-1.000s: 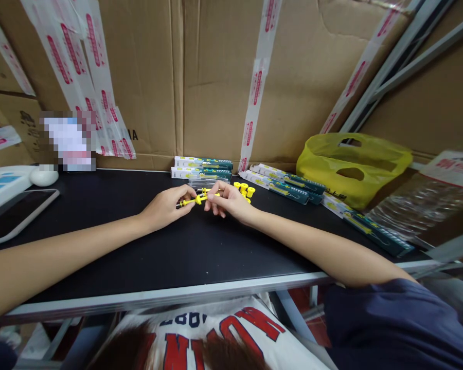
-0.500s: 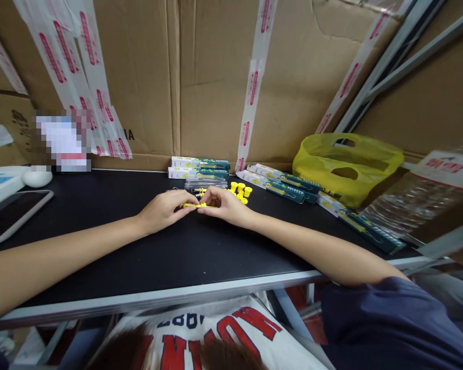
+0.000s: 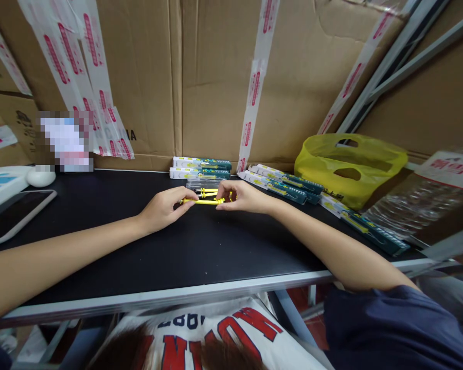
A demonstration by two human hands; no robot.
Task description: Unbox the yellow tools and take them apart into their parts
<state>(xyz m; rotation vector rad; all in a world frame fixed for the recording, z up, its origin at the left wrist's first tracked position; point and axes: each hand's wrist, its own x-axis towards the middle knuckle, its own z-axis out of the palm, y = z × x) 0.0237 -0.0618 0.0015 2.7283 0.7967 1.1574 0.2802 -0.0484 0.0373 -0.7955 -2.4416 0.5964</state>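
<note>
A thin yellow rod (image 3: pixel 206 202) lies level between my two hands, just above the black tabletop. My left hand (image 3: pixel 159 209) pinches it near its left end, where small yellow and dark parts stick out by the fingers. At the rod's right end, my right hand (image 3: pixel 247 197) closes thumb and fingertips on a small yellow end piece. Right behind the rod lie similar yellow pieces (image 3: pixel 209 190), partly covered by my right hand. Several clear plastic tubes (image 3: pixel 204 183) are behind those.
Printed narrow boxes (image 3: pixel 199 173) are stacked at the back, with more boxes (image 3: pixel 275 187) to the right. A yellow plastic bag (image 3: pixel 324 159) and wrapped bottles (image 3: pixel 412 198) stand at right. A phone (image 3: pixel 17 216) lies left. Large cardboard (image 3: pixel 212 82) rises behind the table.
My right hand has moved right, away from my left hand, so a longer stretch of the yellow rod shows between them. The loose yellow caps are now hidden behind the right hand.
</note>
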